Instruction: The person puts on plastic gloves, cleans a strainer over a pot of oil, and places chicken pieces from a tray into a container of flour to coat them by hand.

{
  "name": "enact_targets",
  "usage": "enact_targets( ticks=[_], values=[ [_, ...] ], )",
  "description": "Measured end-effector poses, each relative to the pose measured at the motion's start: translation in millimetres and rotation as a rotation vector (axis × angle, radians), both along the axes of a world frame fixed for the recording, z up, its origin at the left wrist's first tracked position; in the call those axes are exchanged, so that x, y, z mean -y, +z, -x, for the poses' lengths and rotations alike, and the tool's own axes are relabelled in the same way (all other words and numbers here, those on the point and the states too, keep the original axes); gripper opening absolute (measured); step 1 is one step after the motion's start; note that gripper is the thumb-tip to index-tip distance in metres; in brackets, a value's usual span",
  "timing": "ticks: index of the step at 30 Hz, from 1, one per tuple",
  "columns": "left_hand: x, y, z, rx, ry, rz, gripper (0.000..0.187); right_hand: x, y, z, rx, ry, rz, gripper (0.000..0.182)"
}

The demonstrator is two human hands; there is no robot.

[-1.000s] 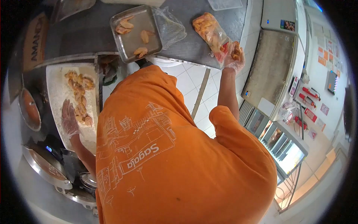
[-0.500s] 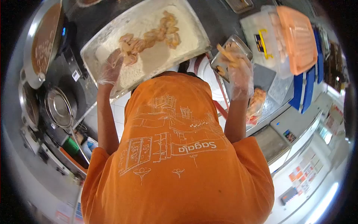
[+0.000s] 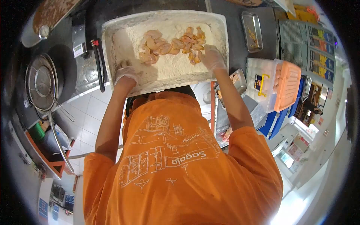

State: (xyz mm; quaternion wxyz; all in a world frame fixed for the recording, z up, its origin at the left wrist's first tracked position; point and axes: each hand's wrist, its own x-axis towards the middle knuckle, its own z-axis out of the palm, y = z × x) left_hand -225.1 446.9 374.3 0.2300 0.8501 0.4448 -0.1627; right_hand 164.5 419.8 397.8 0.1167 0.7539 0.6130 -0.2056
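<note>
A large rectangular tray (image 3: 165,89) of white flour sits in front of me, with several raw, yellowish chicken pieces (image 3: 155,45) lying in a band across the flour. At the tray's near left corner, my gloved left hand (image 3: 126,72) rests with its fingers in the flour, apart from the chicken; it looks open. My right hand (image 3: 212,58), in a clear plastic glove, is inside the tray at the right. Its fingers close on a chicken piece (image 3: 195,58) at the end of the band, partly covered by the hand.
A small metal tray (image 3: 240,84) with pieces in it stands right of the flour tray. Beyond it is a clear tub (image 3: 255,78) with an orange lid (image 3: 288,86). A metal strainer (image 3: 41,77) lies at left, and a shallow metal tray (image 3: 252,32) at upper right.
My right hand has moved from above the small metal tray, where it held chicken pieces, into the flour tray. More pieces lie at the band's right end. My left hand has moved away from the chicken.
</note>
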Motion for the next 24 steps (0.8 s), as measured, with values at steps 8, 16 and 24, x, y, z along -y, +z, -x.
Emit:
enact_targets(
  ticks=[8, 16, 24],
  values=[
    [1, -37, -44, 0.022, 0.198, 0.251, 0.060, -11, -16, 53, -0.400, -0.225, 0.320, 0.057],
    [-2, -60, -109, 0.304, -0.076, 0.529, 0.050, -15, -76, 122, -0.693, -0.203, 0.311, 0.063],
    [-25, -8, -138, 0.827, 0.630, 0.178, 0.090, -47, 11, 16, -0.859, -0.388, 0.053, 0.082]
  ],
)
